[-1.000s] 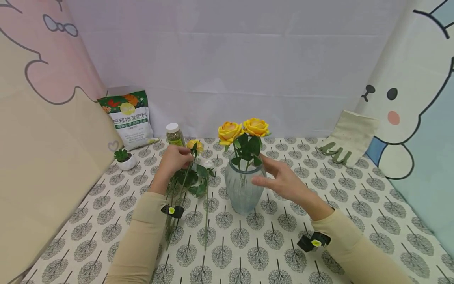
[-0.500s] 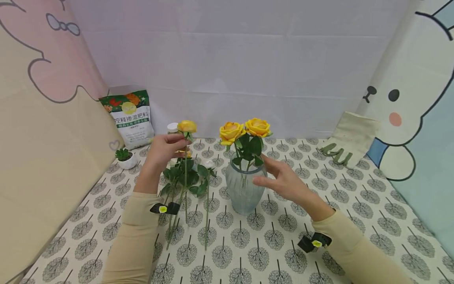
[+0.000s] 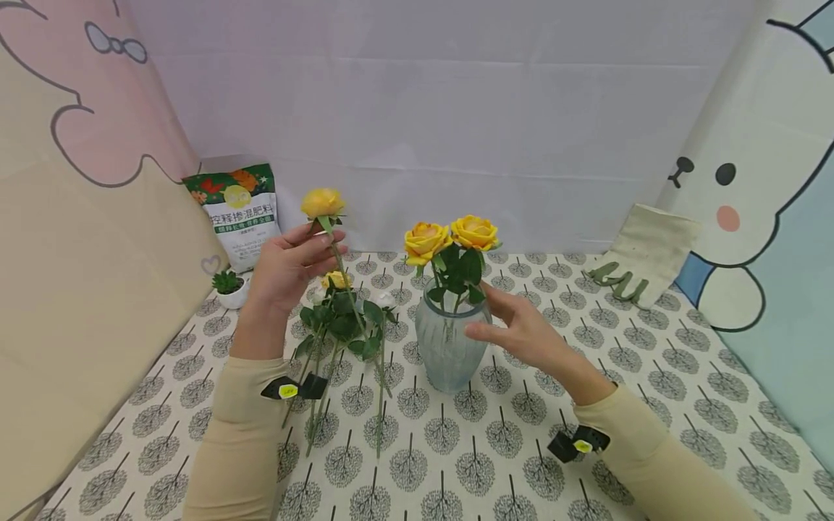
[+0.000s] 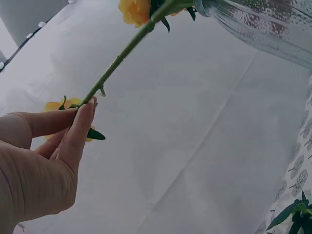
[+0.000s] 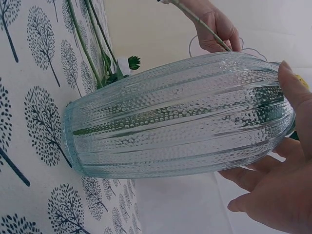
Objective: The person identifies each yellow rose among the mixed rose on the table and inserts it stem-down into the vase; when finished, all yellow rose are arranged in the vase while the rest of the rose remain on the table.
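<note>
My left hand (image 3: 287, 271) pinches a yellow rose (image 3: 322, 203) by its stem just under the bloom, above the table. In the left wrist view the rose's green stem (image 4: 119, 58) slants up from between thumb and fingers. A blue-tinted ribbed glass vase (image 3: 438, 347) stands upright in the middle, holding two yellow roses (image 3: 426, 242). My right hand (image 3: 524, 333) grips it near the rim from the right; in the right wrist view the thumb and fingers lie on opposite sides of the vase (image 5: 175, 117). Below my left hand lie another yellow rose (image 3: 335, 280) and a white flower (image 3: 386, 299).
A fertilizer bag (image 3: 241, 217) leans at the back left, with a small potted succulent (image 3: 229, 289) before it. Cloth gloves (image 3: 648, 250) lean at the back right. A tree-patterned cloth (image 3: 508, 463) covers the table.
My left hand has lifted the yellow rose off the pile, moving up and left, and the bloom now stands higher. The right hand and the vase have stayed in place.
</note>
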Available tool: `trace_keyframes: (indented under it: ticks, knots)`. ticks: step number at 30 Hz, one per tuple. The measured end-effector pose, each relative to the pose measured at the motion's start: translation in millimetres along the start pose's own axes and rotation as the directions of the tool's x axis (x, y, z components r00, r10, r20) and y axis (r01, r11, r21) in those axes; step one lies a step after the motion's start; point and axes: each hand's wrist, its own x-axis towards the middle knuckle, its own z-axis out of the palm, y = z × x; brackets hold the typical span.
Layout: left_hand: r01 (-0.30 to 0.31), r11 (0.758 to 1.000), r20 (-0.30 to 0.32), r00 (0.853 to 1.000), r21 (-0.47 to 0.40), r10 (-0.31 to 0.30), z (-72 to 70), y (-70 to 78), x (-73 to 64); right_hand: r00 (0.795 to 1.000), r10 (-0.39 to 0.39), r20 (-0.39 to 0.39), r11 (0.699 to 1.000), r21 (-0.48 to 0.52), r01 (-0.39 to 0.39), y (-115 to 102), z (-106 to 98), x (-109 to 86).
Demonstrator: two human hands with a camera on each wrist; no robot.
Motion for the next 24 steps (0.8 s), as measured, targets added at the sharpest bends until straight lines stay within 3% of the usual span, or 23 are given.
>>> trace_keyframes:
  ticks: [7, 11, 14, 18, 24]
  knots:
    - [-0.031, 0.984, 0.072, 0.996, -0.177, 0.045, 7.9, 4.6, -4.8, 1.0, 0.002, -0.004, 1.0, -0.021, -0.003, -1, -1, 0.2]
    - [-0.082, 0.951, 0.065, 0.992, -0.299, 0.106, 13.6, 7.6, -9.5, 1.0, -0.008, -0.001, 1.0, -0.028, 0.008, -1, -1, 0.7]
    - [-0.129, 0.882, 0.038, 0.986, -0.452, 0.163, 18.2, 11.4, -13.7, 1.0, -0.011, -0.002, 0.999, -0.036, 0.011, 0, -1, 1.1]
    - [-0.172, 0.762, -0.002, 0.976, -0.625, 0.219, 24.6, 16.2, -17.4, 1.0, -0.014, -0.001, 0.999, -0.036, 0.014, 0, -1, 1.5]
    - [-0.302, 0.684, -0.125, 0.947, -0.664, 0.297, 34.4, 20.6, -22.2, 1.0, -0.017, 0.001, 1.0, -0.023, 0.017, 1, -1, 0.8]
